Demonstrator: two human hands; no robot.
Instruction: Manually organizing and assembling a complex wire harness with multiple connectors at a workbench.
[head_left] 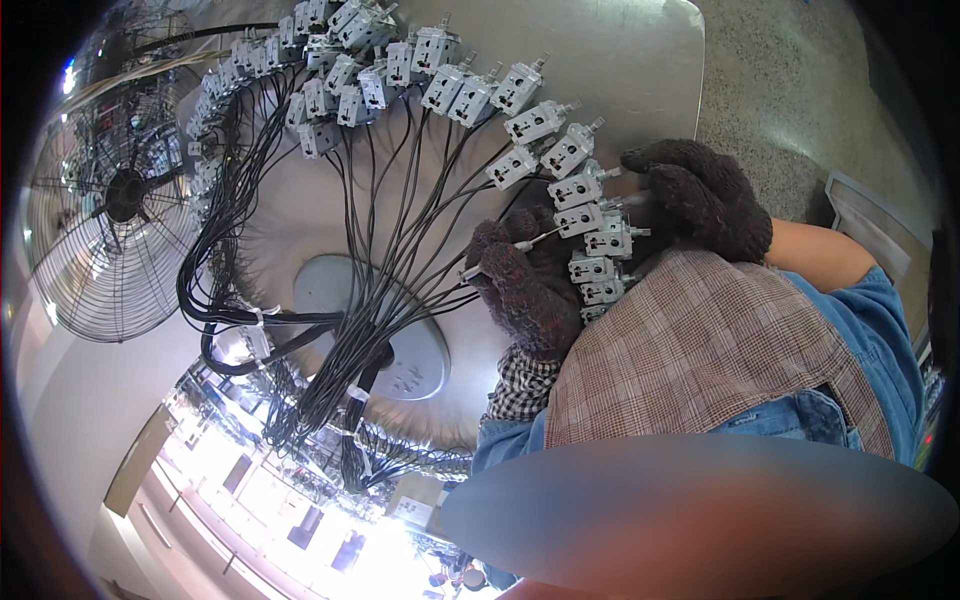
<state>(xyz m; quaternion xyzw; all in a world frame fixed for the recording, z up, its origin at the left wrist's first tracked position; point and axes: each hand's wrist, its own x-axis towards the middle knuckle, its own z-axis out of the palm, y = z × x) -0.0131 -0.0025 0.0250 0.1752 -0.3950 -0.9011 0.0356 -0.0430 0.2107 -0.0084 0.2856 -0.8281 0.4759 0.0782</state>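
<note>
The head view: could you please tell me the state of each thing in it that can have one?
Left hand: gloved, fingers curled; grip unclear.
Right hand: gloved, fingers bent, next to the grey boxes.
Grey boxes: arranged in a curve, some crowded together.
Black cables: gathered at one end, fanned out toward the boxes.
Fan: caged; cannot tell whether it is spinning.

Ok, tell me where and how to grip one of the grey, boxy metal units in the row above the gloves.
I'd take this grey, boxy metal unit: pinch its body across the two long, flat sides. Probably come from the upper right, where the shiny metal table is bare; neighbours sit left and below. Spare its thin stem, pointing up-right.
</note>
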